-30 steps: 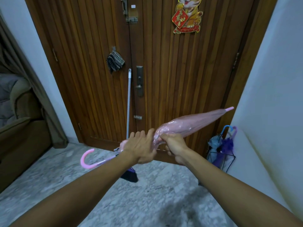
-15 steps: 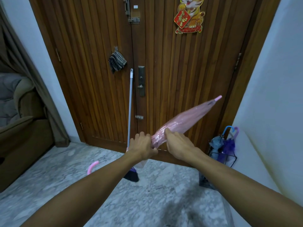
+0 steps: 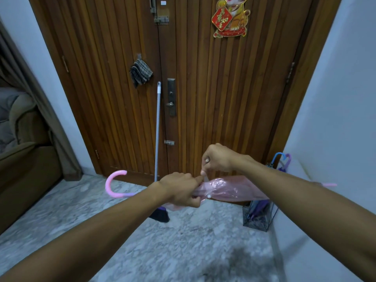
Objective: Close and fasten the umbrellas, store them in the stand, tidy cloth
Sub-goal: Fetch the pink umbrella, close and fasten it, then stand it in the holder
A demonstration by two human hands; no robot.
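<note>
Already, the pink umbrella (image 3: 234, 190) was folded shut but not fastened: the right hand (image 3: 218, 159) pinched its strap (image 3: 206, 178) above the canopy, while the left hand (image 3: 181, 190) gripped the gathered folds. It lay roughly level in front of the door (image 3: 203, 88), hooked handle left, tip right. Other umbrellas stood in the stand (image 3: 258, 218); the cloth (image 3: 140, 73) hung untouched.

Grey-white mottled marble floor (image 3: 183, 247). Standing on it: black wire umbrella stand (image 3: 259, 217) by right wall, dark bristle head of grey-handled broom (image 3: 160, 216) near door, brown upholstered sofa (image 3: 26, 169) at left.
</note>
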